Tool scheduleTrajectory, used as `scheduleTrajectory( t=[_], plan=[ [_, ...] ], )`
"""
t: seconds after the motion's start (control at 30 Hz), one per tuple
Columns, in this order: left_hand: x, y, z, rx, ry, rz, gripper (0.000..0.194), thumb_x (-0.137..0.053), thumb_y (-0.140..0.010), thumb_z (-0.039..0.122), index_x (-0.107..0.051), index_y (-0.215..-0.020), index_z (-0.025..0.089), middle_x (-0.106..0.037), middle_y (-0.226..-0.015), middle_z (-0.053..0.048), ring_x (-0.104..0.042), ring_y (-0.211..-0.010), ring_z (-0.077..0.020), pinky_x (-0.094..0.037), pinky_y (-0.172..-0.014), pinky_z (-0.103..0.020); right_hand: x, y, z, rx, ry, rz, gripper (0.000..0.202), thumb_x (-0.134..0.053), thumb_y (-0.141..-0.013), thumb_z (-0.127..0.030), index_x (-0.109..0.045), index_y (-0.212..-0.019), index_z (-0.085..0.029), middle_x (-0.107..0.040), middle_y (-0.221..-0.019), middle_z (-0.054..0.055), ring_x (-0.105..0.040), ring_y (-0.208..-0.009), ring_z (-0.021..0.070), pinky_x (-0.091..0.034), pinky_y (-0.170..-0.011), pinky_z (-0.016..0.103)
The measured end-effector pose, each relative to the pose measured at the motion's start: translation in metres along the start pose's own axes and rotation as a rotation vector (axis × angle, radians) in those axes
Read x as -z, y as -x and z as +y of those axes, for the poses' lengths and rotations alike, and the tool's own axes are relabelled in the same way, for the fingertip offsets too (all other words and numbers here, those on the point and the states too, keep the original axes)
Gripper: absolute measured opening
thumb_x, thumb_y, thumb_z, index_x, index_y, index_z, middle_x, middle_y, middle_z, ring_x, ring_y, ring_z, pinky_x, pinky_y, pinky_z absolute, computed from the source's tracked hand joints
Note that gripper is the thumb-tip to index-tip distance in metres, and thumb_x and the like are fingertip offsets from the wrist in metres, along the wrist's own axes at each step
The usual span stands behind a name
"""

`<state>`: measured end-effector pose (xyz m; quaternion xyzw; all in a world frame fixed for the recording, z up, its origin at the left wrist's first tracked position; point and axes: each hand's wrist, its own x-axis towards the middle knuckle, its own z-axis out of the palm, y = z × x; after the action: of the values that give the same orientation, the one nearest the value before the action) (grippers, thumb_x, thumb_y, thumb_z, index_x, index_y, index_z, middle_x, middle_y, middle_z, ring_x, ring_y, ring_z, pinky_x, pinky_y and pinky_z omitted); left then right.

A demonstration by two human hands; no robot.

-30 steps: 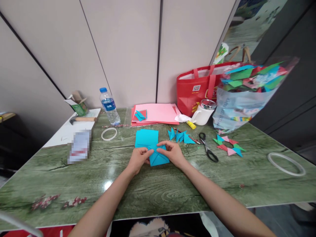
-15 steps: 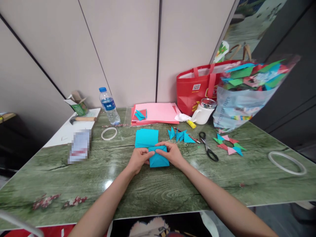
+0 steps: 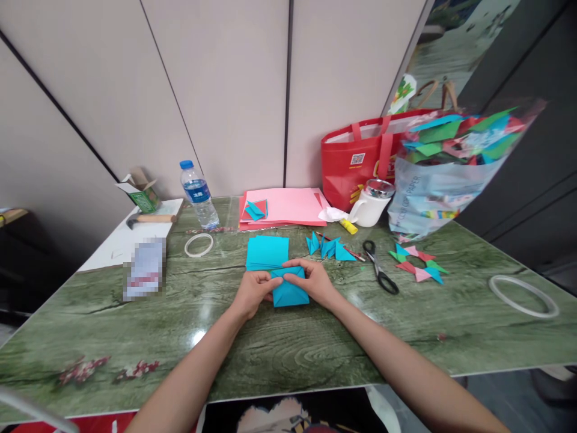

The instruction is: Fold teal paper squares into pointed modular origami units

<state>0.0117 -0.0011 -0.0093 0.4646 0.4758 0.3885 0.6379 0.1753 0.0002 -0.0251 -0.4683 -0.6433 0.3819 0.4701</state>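
A creased blue paper square (image 3: pixel 291 291) is held at its upper part between both hands, near the table's middle. My left hand (image 3: pixel 252 293) pinches its left edge, thumb on top. My right hand (image 3: pixel 315 281) grips the upper right part, its thumb on the paper and its fingers behind the top edge. The two thumb tips nearly meet. Just behind lies a stack of blue sheets (image 3: pixel 267 250). Several folded blue pieces (image 3: pixel 331 247) lie to the right of the stack, beside a thin red stick.
Black scissors (image 3: pixel 380 267), a multicoloured paper ring (image 3: pixel 417 263) and a white ring (image 3: pixel 523 296) lie right. A white mug (image 3: pixel 370 204), red bag (image 3: pixel 347 162) and pink sheets (image 3: pixel 288 204) stand or lie behind. A bottle (image 3: pixel 198 195) and hammer (image 3: pixel 153 218) are left.
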Motion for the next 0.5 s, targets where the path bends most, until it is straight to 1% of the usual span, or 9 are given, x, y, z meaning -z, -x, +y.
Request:
scheduleTrajectory(
  t=[0.27, 0.37, 0.5],
  plan=[
    [-0.0009, 0.0007, 0.0003, -0.006, 0.01, 0.015, 0.04, -0.075, -0.046, 0.039, -0.045, -0.044, 0.013, -0.044, -0.039, 0.006, -0.04, -0.036, -0.0047, -0.038, -0.038, -0.018, 0.0012, 0.0004, -0.0017, 0.02, 0.021, -0.02, 0.026, -0.065, -0.067, -0.032, -0.065, -0.088, -0.017, -0.067, -0.084, 0.004, -0.059, -0.074, 0.0192, -0.045, -0.065, 0.029],
    [-0.0003, 0.0003, -0.0004, 0.009, 0.0, 0.021, 0.04, -0.075, -0.046, 0.04, -0.045, -0.044, 0.013, -0.044, -0.038, 0.007, -0.041, -0.036, -0.0045, -0.039, -0.038, -0.018, 0.002, 0.0006, -0.0038, 0.035, 0.022, -0.062, 0.027, -0.065, -0.067, -0.03, -0.065, -0.09, -0.017, -0.067, -0.088, 0.004, -0.059, -0.08, 0.0202, -0.045, -0.071, 0.03],
    [0.0005, -0.0008, -0.0015, 0.025, -0.024, 0.023, 0.039, -0.075, -0.046, 0.038, -0.045, -0.044, 0.013, -0.046, -0.038, 0.007, -0.042, -0.036, -0.0047, -0.041, -0.039, -0.018, 0.0018, 0.0006, -0.0047, 0.065, 0.032, -0.12, 0.037, -0.071, -0.06, -0.029, -0.064, -0.094, -0.017, -0.066, -0.092, 0.003, -0.059, -0.087, 0.0212, -0.043, -0.079, 0.031]
  ],
)
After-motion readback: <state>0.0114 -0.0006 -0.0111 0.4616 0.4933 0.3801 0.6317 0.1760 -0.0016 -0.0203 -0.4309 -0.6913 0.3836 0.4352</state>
